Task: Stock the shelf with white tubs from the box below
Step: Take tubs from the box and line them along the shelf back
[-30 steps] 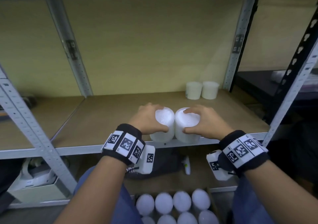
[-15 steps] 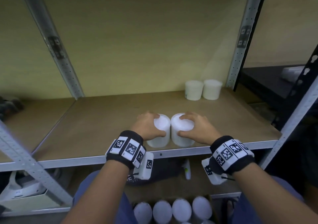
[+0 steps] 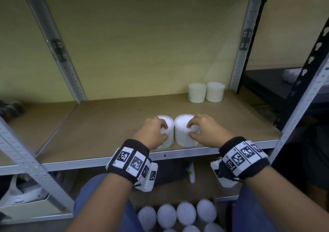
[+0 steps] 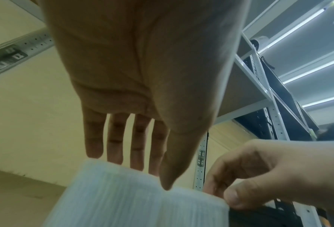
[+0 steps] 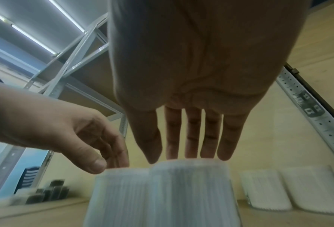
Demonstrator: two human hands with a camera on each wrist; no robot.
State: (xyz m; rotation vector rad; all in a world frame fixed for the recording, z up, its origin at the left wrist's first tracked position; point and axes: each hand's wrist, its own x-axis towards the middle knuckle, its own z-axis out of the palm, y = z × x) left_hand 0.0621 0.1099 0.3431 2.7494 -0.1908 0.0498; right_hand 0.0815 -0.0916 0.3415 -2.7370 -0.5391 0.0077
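White tubs (image 3: 185, 133) side by side on shelf (image 3: 106, 124) | left hand (image 3: 153, 133), right hand (image 3: 206, 132) loosely open above

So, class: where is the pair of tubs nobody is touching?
In the head view, the pair stands at the shelf's back right, beside the rear post.

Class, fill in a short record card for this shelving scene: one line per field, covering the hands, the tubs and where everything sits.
Left hand: open, fingers above the left front tub
Right hand: open, fingertips at the rim of the right front tub
Front tubs: upright, side by side, near the front edge of the shelf
Back tubs: two, upright, at the back right
Box: below, still holding white tubs
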